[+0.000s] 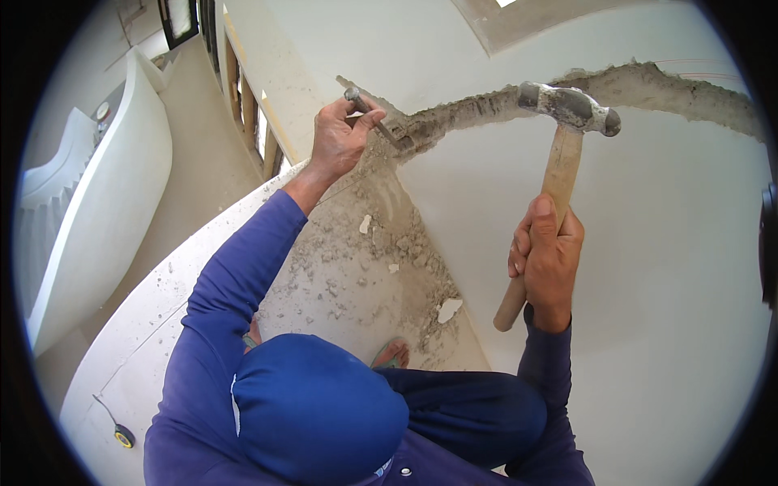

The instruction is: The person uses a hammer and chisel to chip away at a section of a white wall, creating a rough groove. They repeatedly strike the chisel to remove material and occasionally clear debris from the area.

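My left hand (340, 139) grips a metal chisel (357, 101), its fingers pinched around the shaft. The chisel's lower end rests at the left part of a rough groove (462, 116) cut into the white wall (502, 186). My right hand (551, 251) is wrapped round the wooden handle of a ball-peen hammer (562, 166). The hammer's grey head, smeared with white, is raised in front of the groove, to the right of the chisel and apart from it.
Broken rubble (356, 251) and white flakes cover the floor below the groove, near my sandalled feet (392, 353). A yellow-and-black tape measure (123, 436) lies on the white ledge (130, 356) at left. Beyond it stands a curved white stair wall (121, 186).
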{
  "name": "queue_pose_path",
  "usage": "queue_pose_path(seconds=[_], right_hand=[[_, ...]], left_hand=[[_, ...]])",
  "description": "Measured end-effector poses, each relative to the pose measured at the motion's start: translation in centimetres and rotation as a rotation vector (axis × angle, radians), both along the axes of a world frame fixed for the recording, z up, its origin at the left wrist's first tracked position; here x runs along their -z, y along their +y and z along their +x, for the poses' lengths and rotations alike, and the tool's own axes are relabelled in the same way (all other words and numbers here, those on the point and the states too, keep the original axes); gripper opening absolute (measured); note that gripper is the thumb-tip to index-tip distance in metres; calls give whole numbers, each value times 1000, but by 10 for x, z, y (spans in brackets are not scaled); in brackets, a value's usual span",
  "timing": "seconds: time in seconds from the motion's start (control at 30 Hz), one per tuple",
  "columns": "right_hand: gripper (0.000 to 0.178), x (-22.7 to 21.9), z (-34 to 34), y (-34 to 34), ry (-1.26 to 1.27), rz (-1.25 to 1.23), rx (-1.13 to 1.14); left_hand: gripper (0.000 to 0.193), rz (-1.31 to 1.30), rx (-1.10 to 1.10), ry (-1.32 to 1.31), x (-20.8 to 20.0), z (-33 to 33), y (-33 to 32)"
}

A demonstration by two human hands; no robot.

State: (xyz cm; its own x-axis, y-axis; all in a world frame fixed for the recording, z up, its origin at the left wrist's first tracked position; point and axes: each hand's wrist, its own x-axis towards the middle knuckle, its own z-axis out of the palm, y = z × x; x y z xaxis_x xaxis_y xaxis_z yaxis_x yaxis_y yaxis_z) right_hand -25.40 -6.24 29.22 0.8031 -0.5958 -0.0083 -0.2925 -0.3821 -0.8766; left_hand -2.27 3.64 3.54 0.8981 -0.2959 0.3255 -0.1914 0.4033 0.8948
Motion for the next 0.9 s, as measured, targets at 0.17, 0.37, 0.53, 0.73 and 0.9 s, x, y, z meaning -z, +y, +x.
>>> queue_pose_path(seconds=[0.17, 0.37, 0.53, 0.73, 0.9], right_hand=[[39, 0, -10, 3, 68, -53, -99], [42, -4, -15, 10, 2, -19, -67], [38, -11, -27, 15, -100, -88, -155], [25, 15, -34, -3, -163, -509, -248], [20, 43, -32, -10, 179, -719, -196]], left_hand=[[10, -118, 53, -160, -57, -1, -12], [6, -6, 115, -434, -81, -7, -36], [11, 110, 102, -676, -83, -5, -48], [14, 145, 123, -783, -82, -9, -48], [10, 119, 100, -751, -77, -16, -55]])
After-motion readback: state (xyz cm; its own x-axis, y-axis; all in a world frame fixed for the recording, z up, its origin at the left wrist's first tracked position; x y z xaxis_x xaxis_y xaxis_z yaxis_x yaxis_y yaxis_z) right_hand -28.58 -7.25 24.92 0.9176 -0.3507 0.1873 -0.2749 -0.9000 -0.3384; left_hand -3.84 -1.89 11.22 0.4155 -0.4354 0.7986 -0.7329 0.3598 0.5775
